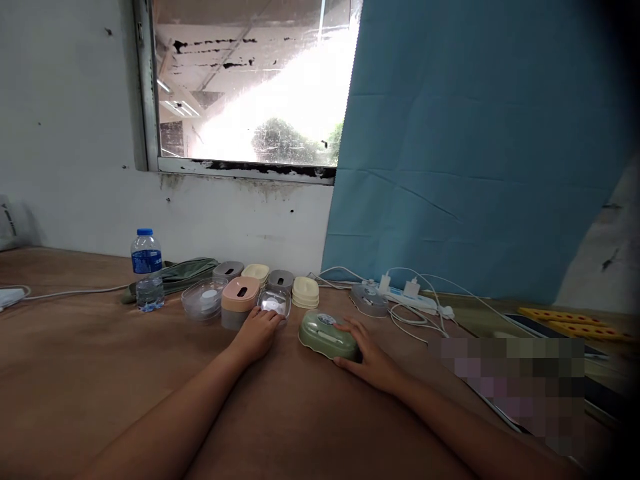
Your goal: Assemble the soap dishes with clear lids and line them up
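Observation:
A green lidded box [325, 337] with a round label and a pale strip on its lid rests on the brown tabletop. My right hand [369, 355] is around its right end, fingers on top and thumb low at the front side. My left hand [257, 333] lies palm down with fingers stretched out, at the front of a clear plastic container [274, 303]; whether it presses on it I cannot tell. Just behind that hand stands a pink-lidded grey container [239, 303]. Cream stacked containers [305, 292] are between and behind the two hands.
To the left are a clear round-cornered container [203, 300], a water bottle [147, 270] and a dark green pouch [187, 268]. Behind the green box sit a grey-lidded container [369, 299] and a power strip [413, 300] with loose cables. Yellow perforated strips [575, 323] lie at right, near a pixelated patch.

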{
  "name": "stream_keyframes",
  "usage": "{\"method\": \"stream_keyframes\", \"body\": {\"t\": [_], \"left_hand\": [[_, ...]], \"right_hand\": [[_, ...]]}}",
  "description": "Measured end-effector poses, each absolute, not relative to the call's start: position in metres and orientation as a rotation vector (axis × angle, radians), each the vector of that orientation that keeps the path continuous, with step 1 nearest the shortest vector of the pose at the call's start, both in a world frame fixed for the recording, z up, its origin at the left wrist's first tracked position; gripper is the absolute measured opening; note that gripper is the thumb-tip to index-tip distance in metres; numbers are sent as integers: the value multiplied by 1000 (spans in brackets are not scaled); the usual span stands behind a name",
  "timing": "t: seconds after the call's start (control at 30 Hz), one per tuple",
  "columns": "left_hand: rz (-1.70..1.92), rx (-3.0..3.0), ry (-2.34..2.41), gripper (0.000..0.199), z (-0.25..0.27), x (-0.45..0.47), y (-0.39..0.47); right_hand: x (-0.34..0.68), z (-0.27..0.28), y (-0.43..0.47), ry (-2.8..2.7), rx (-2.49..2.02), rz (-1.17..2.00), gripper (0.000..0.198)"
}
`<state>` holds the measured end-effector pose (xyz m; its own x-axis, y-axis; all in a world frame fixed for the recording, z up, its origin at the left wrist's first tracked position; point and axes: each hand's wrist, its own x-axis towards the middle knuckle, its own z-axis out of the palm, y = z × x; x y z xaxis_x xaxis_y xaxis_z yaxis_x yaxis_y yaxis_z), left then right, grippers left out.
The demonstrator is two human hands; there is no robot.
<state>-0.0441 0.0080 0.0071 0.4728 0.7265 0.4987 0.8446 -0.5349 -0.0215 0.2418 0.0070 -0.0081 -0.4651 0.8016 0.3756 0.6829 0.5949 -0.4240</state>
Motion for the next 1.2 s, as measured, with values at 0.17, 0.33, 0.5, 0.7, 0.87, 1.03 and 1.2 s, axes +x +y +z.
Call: {"method": "stream_keyframes", "body": {"t": [0.17,0.33,0.5,0.7,0.87,1.03,1.2], "left_hand": [[-670,-2491,-1376,47,6,-46,11],[-810,-2532,-1430,58,6,-46,13],[-898,-2530,-1477,51,5,-44,14],[-965,-2512,-1389,38,14,-36,2],[-847,-2765,-940,42,27,-17,-21],[-774,-2612,-720,45,22,-10,-24],[-824,-2418,-706,40,10,-10,-19]], "right_hand": [[242,-2,8,-2300,-1002,415,53],[246,1,9,-2235,-952,487,52],[250,1,8,-2230,-895,535,51],[252,-3,12,-2182,-828,579,47],[247,0,7,-2194,-802,540,47],[245,5,4,-2113,-834,379,47],[251,7,9,-1884,-846,307,36]]}}
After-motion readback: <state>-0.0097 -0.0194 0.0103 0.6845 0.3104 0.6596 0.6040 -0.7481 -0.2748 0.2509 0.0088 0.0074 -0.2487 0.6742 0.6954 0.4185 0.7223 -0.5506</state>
